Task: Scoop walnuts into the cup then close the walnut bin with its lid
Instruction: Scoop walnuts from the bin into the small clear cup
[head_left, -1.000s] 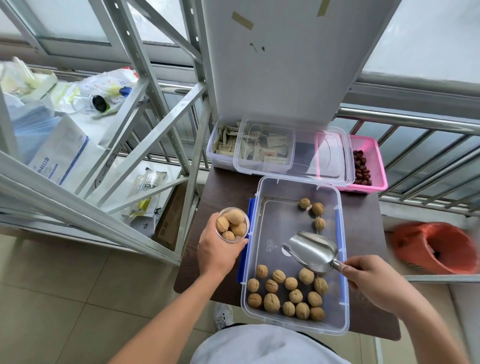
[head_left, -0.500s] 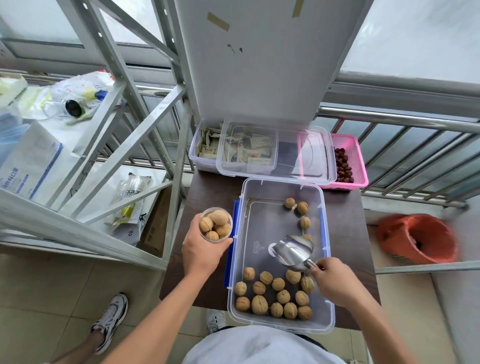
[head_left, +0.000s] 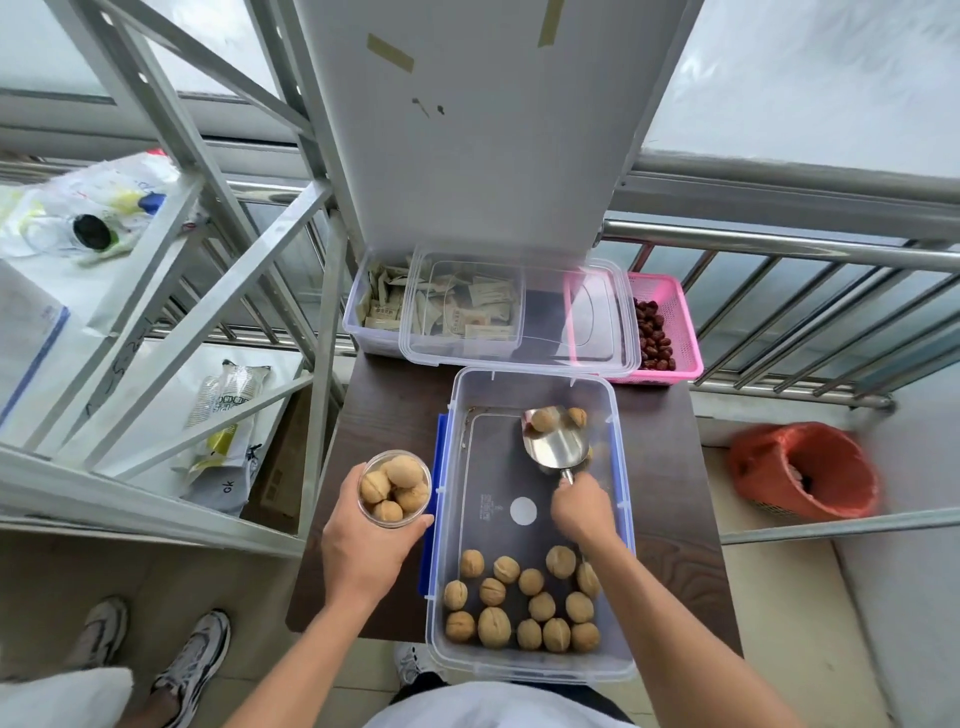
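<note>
The clear walnut bin (head_left: 621, 525) with blue clips stands open on a small dark table (head_left: 384, 415). Several walnuts (head_left: 524, 603) lie at its near end. My right hand (head_left: 582, 509) reaches into the bin and grips the handle of a metal scoop (head_left: 556, 441), whose mouth points at the far end, touching a walnut (head_left: 543, 419) there; another walnut sits beside it. My left hand (head_left: 363, 545) holds a clear cup (head_left: 395, 488) with several walnuts in it, just left of the bin. The clear lid (head_left: 519, 312) rests behind the bin, across two other containers.
Behind the bin stand a clear box of sachets (head_left: 374, 306) and a pink basket of red dates (head_left: 670, 327). A white board (head_left: 478, 130) rises at the back. A metal rack (head_left: 218, 291) stands left, a railing (head_left: 779, 244) and an orange bin (head_left: 800, 473) right. Another person's shoes (head_left: 156, 654) are bottom left.
My right hand pushed the scoop from above the near walnuts to the bin's far end, up against a walnut there. The cup stayed in my left hand. The view shifted.
</note>
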